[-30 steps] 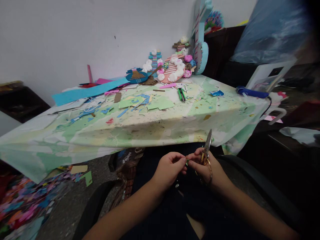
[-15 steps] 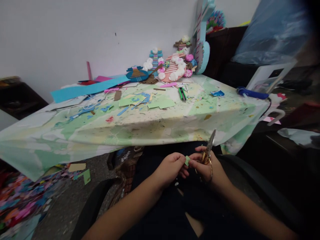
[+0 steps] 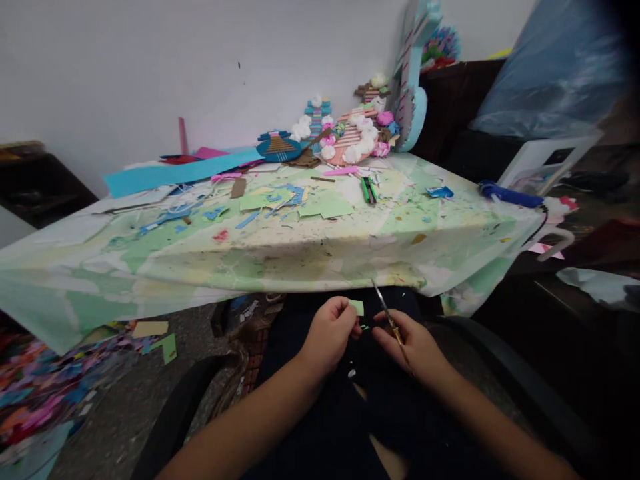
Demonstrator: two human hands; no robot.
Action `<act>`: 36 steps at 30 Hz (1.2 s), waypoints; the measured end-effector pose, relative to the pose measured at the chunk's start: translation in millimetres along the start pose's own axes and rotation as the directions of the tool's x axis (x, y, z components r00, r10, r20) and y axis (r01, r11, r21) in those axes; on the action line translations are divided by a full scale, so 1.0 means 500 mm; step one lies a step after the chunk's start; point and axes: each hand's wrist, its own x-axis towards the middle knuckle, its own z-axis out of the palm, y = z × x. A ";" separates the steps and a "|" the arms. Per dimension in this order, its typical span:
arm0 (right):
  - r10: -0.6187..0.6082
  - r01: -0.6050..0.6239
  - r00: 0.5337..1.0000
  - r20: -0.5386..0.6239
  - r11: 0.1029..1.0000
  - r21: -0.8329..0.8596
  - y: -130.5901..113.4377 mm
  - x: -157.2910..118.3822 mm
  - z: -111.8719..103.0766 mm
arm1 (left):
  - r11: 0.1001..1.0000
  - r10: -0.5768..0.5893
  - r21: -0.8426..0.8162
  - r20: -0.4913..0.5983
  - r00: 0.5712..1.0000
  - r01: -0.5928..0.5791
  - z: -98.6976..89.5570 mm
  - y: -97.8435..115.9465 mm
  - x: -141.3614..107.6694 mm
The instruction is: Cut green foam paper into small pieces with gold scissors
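Between thumb and fingers, my left hand point(image 3: 331, 335) pinches a small piece of light green paper point(image 3: 357, 307) above my lap. My right hand point(image 3: 411, 343), a short way to its right, is closed around the gold handles of a pair of scissors point(image 3: 384, 305). The scissor blades point up and to the left, apart from the paper. Tiny green snippets point(image 3: 365, 327) show against the dark clothing between my hands.
A table with a stained green and white cloth point(image 3: 280, 257) stands in front of me. On it lie green paper point(image 3: 325, 205), a green cutter point(image 3: 369, 190), a blue strip point(image 3: 180, 175) and a blue glue gun point(image 3: 510, 194). Colourful scraps point(image 3: 45, 393) cover the floor at left.
My hands have moved apart. The right hand has let go of the green paper, and the scissors have swung from pointing up-right to up-left. The left hand keeps the paper.
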 end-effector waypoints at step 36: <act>-0.091 0.175 0.976 0.199 0.873 -0.456 0.004 -0.005 0.008 | 0.997 -0.026 0.070 0.070 0.997 0.021 -0.003 0.002 0.000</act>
